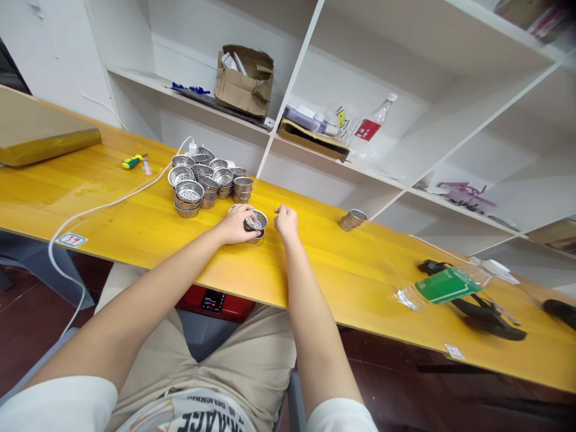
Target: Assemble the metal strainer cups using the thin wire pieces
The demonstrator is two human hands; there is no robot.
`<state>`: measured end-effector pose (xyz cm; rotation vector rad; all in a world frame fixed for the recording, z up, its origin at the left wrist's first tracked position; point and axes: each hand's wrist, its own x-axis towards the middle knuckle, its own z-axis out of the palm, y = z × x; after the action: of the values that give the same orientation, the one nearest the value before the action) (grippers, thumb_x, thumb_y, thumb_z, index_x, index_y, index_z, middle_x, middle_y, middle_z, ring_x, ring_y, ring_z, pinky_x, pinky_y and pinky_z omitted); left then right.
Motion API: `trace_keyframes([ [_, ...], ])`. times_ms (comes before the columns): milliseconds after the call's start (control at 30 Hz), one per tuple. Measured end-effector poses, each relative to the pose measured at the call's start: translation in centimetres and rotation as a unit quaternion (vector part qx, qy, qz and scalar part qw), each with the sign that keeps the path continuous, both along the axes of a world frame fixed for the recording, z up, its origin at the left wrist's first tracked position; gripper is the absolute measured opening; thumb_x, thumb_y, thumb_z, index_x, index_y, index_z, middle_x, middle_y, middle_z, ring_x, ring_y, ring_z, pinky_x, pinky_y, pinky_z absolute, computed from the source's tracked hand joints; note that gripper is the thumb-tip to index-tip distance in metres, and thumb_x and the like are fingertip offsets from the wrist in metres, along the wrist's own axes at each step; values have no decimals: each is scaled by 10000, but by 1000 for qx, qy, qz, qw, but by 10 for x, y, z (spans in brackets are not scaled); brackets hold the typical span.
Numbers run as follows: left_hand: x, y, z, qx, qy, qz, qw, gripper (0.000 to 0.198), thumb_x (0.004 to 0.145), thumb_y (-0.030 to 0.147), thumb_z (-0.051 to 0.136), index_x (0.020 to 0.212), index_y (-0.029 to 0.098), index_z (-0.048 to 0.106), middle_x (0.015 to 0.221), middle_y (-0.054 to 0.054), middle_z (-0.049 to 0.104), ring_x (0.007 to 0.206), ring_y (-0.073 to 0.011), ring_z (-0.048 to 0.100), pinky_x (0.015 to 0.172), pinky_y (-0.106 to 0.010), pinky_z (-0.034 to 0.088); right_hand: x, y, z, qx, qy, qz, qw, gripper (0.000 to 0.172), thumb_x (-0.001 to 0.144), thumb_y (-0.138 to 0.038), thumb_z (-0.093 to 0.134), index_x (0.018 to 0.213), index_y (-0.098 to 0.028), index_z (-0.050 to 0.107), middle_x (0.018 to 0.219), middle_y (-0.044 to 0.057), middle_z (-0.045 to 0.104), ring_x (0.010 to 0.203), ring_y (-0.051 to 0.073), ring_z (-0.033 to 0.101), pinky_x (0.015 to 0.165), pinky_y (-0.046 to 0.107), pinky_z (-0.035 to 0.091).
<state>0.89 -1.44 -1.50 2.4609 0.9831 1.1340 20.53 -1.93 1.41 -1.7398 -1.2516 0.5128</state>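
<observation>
My left hand (pixel 236 224) is wrapped round a perforated metal cup (pixel 256 221) near the table's front edge. Another metal piece sits beneath that cup, partly hidden by the fingers. Just to the right, my right hand (pixel 286 221) is closed and raised a little, apart from the cup; anything between its fingertips is too small to make out. Stacked perforated metal cups (pixel 189 193) stand in a cluster behind and left of my hands. A separate short stack of cups (pixel 352 219) leans on the table further right.
On the yellow table (pixel 252 276) lie a screwdriver (pixel 134 161), a white cable (pixel 112 203), a green-labelled bottle (pixel 450 284) and a black strap-like object (pixel 490 318). A cardboard box (pixel 49 135) lies at the far left. White shelves (pixel 360 54) rise behind.
</observation>
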Motion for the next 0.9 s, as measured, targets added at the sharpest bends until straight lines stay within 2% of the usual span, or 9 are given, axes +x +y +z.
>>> trace_keyframes([
  [100, -3, -5, 7, 1, 20, -13, 1000, 424, 745, 434, 759, 1083, 212, 632, 1243, -106, 648, 1235, -334, 573, 1072, -502, 427, 4, -2, 0, -44, -77, -13, 996, 319, 1010, -292, 396, 965, -183, 692, 732, 48, 709, 696, 182, 674, 716, 243, 496],
  [233, -6, -9, 12, -17, 50, -38, 998, 592, 745, 401, 714, 1287, 220, 560, 1312, -103, 630, 1272, -331, 558, 1105, -509, 393, 3, -9, 7, -114, -163, 21, 980, 297, 976, -232, 473, 993, -171, 764, 929, 94, 773, 908, 197, 718, 821, 239, 495],
  [300, -6, -10, 11, -19, 70, -47, 996, 666, 752, 383, 693, 1375, 219, 524, 1370, -117, 598, 1321, -338, 527, 1146, -523, 358, 3, -11, 8, -142, -179, 37, 973, 291, 974, -227, 496, 1008, -171, 779, 905, 85, 772, 871, 185, 720, 810, 234, 497],
  [367, -6, -9, 10, -15, 91, -48, 995, 700, 770, 378, 676, 1429, 218, 505, 1389, -130, 575, 1352, -346, 499, 1175, -539, 324, 4, -11, 8, -168, -172, 58, 969, 288, 976, -231, 509, 1039, -170, 784, 764, 54, 744, 729, 161, 704, 753, 225, 500],
  [433, -6, -8, 9, -8, 107, -48, 993, 699, 794, 396, 669, 1450, 219, 508, 1385, -138, 567, 1361, -353, 481, 1184, -555, 306, 6, -11, 6, -185, -153, 81, 967, 281, 977, -235, 523, 1049, -171, 788, 617, 14, 681, 595, 137, 660, 688, 212, 496],
  [533, -6, -7, 8, -8, 110, -53, 993, 634, 876, 483, 620, 1449, 224, 531, 1376, -137, 569, 1348, -353, 478, 1177, -567, 305, 9, -10, 3, -196, -141, 106, 965, 262, 967, -221, 546, 1021, -178, 799, 522, -19, 622, 522, 114, 623, 630, 190, 482],
  [667, -6, -6, 7, -18, 100, -53, 993, 548, 966, 524, 513, 1425, 229, 561, 1373, -129, 577, 1324, -337, 493, 1157, -558, 325, 9, -12, 2, -217, -151, 142, 954, 247, 954, -196, 556, 967, -171, 801, 508, -24, 618, 491, 98, 593, 584, 179, 468],
  [900, -4, -5, 5, -12, 113, -41, 993, 524, 964, 530, 520, 1398, 245, 586, 1366, -122, 594, 1310, -340, 499, 1141, -562, 333, 3, -21, 10, -229, -177, 164, 943, 165, 910, -179, 624, 890, -155, 786, 561, -2, 668, 500, 106, 613, 583, 193, 493],
])
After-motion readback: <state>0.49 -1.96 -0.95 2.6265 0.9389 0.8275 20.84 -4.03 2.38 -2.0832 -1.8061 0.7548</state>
